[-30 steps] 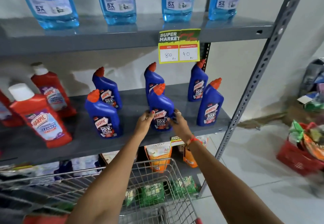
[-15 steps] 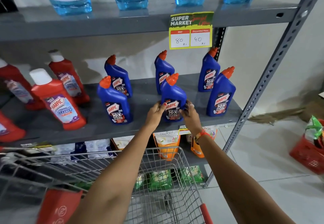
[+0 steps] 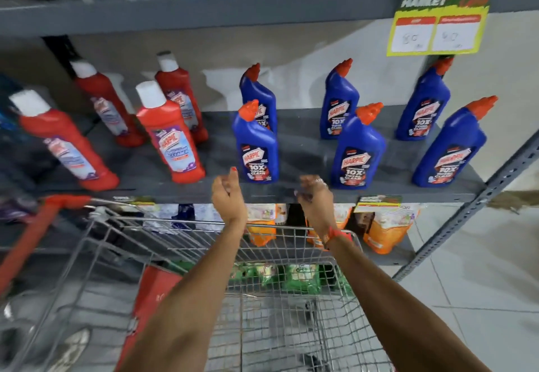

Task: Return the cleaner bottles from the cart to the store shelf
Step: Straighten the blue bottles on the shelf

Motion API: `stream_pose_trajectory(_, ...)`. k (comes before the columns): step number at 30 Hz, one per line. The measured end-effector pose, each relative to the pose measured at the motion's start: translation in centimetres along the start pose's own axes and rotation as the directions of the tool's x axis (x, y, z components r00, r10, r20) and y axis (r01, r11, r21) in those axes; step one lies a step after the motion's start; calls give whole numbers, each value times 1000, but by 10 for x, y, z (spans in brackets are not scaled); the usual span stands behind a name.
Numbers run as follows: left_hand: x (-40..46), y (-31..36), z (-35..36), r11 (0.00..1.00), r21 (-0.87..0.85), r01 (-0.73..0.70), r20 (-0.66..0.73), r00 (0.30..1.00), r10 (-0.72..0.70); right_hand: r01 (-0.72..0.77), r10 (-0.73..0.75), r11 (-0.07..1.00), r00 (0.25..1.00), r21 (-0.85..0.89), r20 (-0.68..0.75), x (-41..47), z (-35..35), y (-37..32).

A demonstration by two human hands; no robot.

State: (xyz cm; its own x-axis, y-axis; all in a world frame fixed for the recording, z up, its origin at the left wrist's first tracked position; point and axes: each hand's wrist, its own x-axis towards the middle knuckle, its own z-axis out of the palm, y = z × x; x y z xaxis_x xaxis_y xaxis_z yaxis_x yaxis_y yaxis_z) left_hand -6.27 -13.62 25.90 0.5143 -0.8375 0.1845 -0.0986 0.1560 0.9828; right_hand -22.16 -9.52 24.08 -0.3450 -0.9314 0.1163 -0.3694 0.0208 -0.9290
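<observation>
Several blue Harpic cleaner bottles with orange caps stand upright on the grey middle shelf (image 3: pixel 303 150). The front middle blue bottle (image 3: pixel 358 150) stands free, just right of my hands. Another front blue bottle (image 3: pixel 256 144) stands to its left. My left hand (image 3: pixel 229 196) and my right hand (image 3: pixel 315 199) hover at the shelf's front edge, both empty with fingers loosely curled. Red Harpic bottles (image 3: pixel 172 135) with white caps fill the shelf's left part. The wire cart (image 3: pixel 262 255) is below my arms; its visible basket floor shows no bottle.
A top shelf (image 3: pixel 204 7) holds blue liquid bottles, and a yellow price tag (image 3: pixel 437 30) hangs from it. Orange pouches (image 3: pixel 385 226) sit on the lower shelf. The cart's red handle (image 3: pixel 32 234) is at left. A slotted upright (image 3: pixel 478 205) stands right, tiled floor beyond.
Both hands let go of the front middle blue bottle and drew back toward the shelf edge. The view swung left and down, showing more red bottles and the cart.
</observation>
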Motion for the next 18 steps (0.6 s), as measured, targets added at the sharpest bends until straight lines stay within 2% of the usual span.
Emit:
stream_pose_trajectory(2, 30, 2, 0, 995, -93, 39, 96, 995, -30, 47, -48, 999, 995, 12, 84, 19, 13, -24)
stream_pose_trajectory(4, 50, 3, 9, 983, -94, 159, 297, 947, -125, 70, -70, 998, 993, 4, 96, 34, 15, -39)
stream_pose_trajectory(6, 55, 4, 21, 964, -1, 266, 483, 844, -232, 26, -31, 999, 989, 31, 146, 42, 14, -43)
stream_pose_trajectory(7, 85, -4, 13, 945, 32, 324, 541, 790, -289, -6, 1, 1000, 984, 31, 176, 51, 47, -53)
stream_pose_trajectory(9, 84, -1, 19, 905, 51, 422, 620, 697, -361, -30, 24, 999, 984, 30, 174, 52, 52, -55)
stream_pose_trajectory(10, 81, 2, 22, 895, 48, 444, 644, 672, -367, -25, 20, 999, 986, 28, 165, 51, 51, -56)
stream_pose_trajectory(18, 69, 8, 12, 946, 47, 321, 661, 700, -271, -1, -2, 1000, 989, 19, 148, 46, 51, -52)
